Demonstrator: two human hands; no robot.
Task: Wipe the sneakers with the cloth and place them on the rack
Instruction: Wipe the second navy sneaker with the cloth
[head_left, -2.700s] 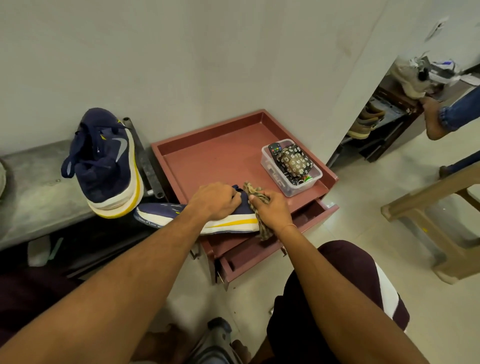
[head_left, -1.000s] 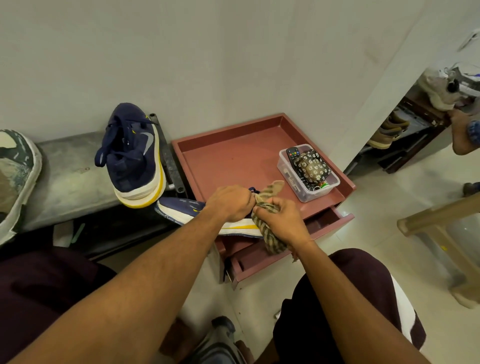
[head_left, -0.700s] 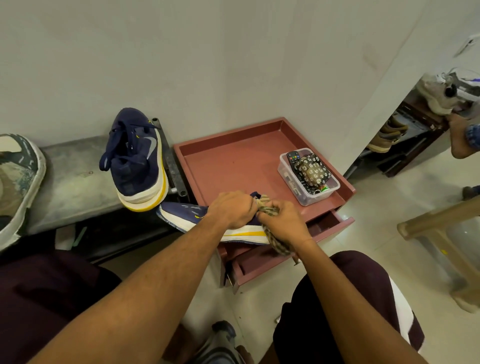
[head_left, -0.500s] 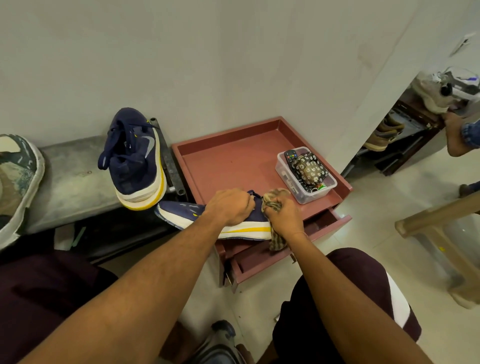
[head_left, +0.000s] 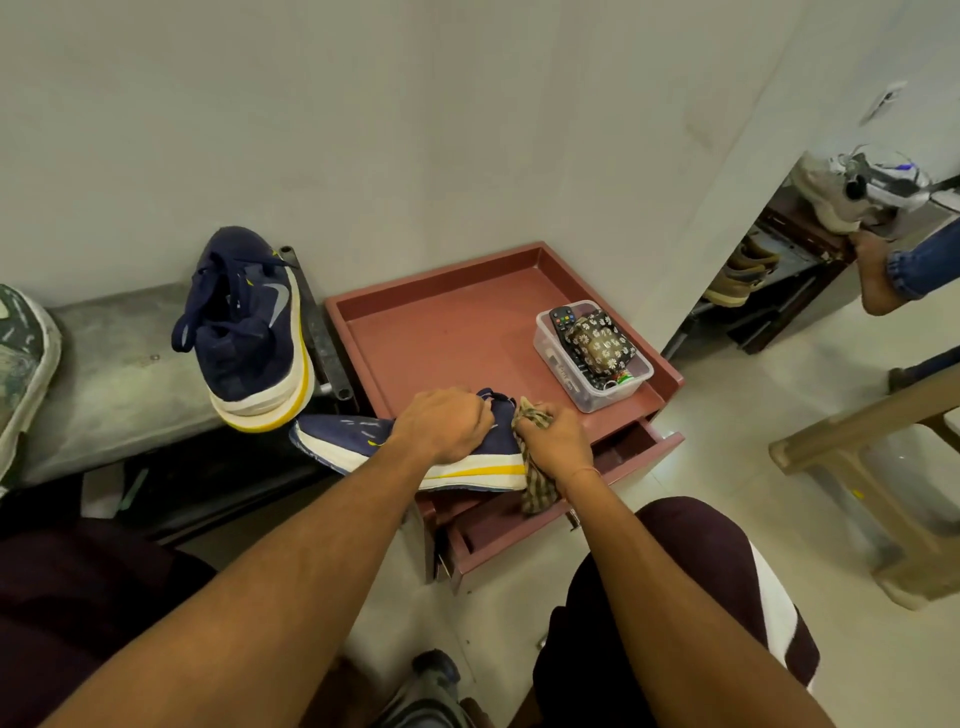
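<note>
Navy sneaker (head_left: 358, 441) with white sole and yellow stripe, lying on its side across the front rim of a reddish-brown tray-top cabinet (head_left: 457, 332), toe jutting left past the edge. Left hand (head_left: 444, 423) pressed over the upper, fingers curled down around the collar and holding the shoe. Right hand (head_left: 553, 441) at the heel end, fingers closed tight on a checked brown-and-beige cloth (head_left: 535, 488); cloth bunched against the heel, one soft crumpled tail hanging below the sole, a small corner poking up above the knuckles.

Just under the shoe, a drawer (head_left: 639, 447) of the same cabinet pulled partly out; contents not discernible. Cabinet top shaped as a shallow square tray with raised rim, smooth matte surface. In its right front corner, a clear plastic tub (head_left: 561, 364), rectangular with rounded corners, holding a black remote control (head_left: 562, 318) with coloured buttons, a dark pouch with small white flowers (head_left: 597, 345) and some small bits too tiny to tell.

Left of the cabinet, second navy sneaker (head_left: 244, 332) on a grey, rough, mottled ledge (head_left: 114, 379), tipped on its side against the wall, thick white-and-yellow sole facing right, laces loose. A dark metal bar (head_left: 319, 338) between that shoe and the cabinet. At the far left edge, part of a worn green-patterned shoe (head_left: 21, 364).

Far right, beyond the wall corner, a dark wooden rack (head_left: 789, 291) with brown shoes on a lower shelf and pale sneakers on top. Pale tiled floor; beige plastic stool (head_left: 872, 441) at right.
</note>
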